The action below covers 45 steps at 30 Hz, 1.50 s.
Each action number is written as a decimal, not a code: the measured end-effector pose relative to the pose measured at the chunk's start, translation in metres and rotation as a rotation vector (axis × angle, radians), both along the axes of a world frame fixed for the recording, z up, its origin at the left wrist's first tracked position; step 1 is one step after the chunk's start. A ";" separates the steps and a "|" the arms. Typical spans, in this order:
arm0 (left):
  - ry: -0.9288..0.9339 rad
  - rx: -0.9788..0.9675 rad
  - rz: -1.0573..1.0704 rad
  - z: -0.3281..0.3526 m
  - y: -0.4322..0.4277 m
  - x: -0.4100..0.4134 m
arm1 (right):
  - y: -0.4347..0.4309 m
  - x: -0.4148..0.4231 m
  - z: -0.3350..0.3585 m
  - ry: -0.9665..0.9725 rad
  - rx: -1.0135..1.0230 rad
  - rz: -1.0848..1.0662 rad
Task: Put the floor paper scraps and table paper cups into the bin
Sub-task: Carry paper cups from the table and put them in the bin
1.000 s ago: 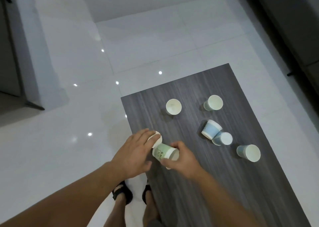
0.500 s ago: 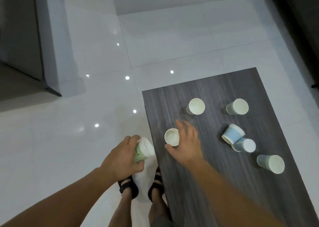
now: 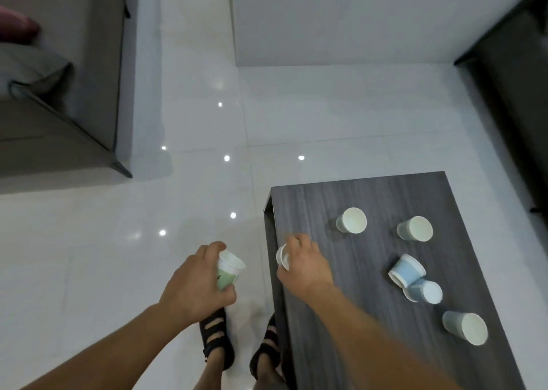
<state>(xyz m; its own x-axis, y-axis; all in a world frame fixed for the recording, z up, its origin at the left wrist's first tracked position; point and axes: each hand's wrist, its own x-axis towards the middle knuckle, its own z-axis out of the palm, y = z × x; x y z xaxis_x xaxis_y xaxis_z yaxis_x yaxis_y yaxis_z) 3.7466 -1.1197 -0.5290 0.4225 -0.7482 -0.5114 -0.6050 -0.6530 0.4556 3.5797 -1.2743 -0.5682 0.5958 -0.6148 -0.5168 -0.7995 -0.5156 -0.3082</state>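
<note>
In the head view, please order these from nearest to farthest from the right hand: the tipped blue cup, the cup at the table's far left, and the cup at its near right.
1. Far-left cup: just beyond the right hand, up the table.
2. Tipped blue cup: mid-table, to the hand's right.
3. Near-right cup: by the right edge, farthest.

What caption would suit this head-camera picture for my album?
Left hand holds a green cup beside the dark table while right hand grips a white cup at its edge.
</note>
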 end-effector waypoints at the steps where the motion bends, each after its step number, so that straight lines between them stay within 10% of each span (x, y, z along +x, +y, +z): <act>1: -0.015 -0.025 -0.002 0.010 -0.002 0.003 | 0.001 0.010 0.017 -0.019 -0.011 0.023; 26: -0.436 -0.346 0.446 0.247 0.045 0.047 | 0.026 0.125 0.276 -0.248 -0.302 0.501; 45: -0.615 -0.204 1.352 0.278 0.492 -0.101 | 0.456 0.150 0.301 -0.420 -0.190 1.376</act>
<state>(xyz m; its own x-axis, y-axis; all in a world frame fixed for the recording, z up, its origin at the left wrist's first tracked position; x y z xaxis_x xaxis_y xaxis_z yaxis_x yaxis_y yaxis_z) 3.6459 -0.6277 -0.2506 0.9393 0.3377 0.0605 0.2615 -0.8190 0.5108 3.7302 -0.8188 -0.2671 0.8431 0.5201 -0.1365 0.4833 -0.8443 -0.2316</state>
